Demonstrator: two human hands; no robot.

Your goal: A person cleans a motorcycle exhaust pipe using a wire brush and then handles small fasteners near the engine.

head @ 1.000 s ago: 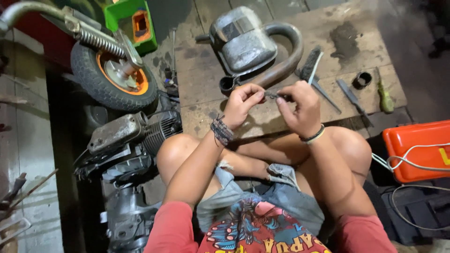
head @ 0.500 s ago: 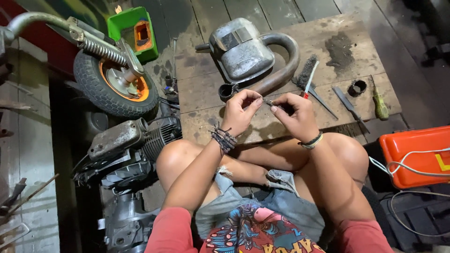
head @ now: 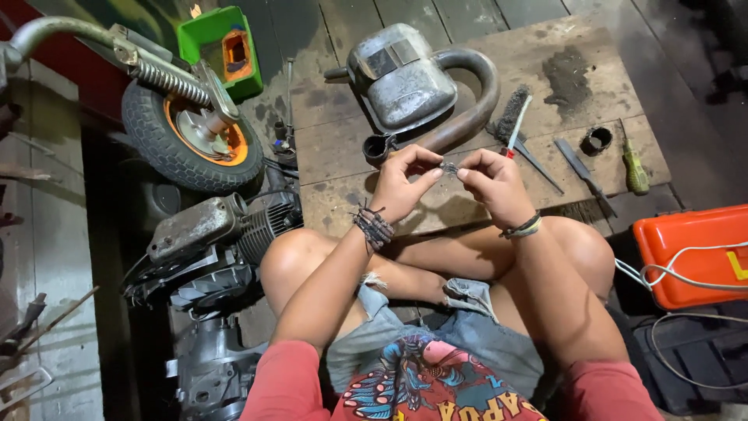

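Observation:
I sit cross-legged on a wooden floor. My left hand and my right hand meet in front of me, and both pinch a small dark metal part between their fingertips. The part is too small to tell its kind. Just beyond my hands lies a grey metal muffler with a curved exhaust pipe. A wire brush with a red and white handle lies beside the pipe.
A small wheel on a fork, an engine block and a green box are at my left. At right lie a file, a dark ring, a green-handled screwdriver and an orange case with a white cable.
My hands have stayed together on the small part, with only slight shifts of the fingers. The view has tilted a little, so everything sits lower in the picture.

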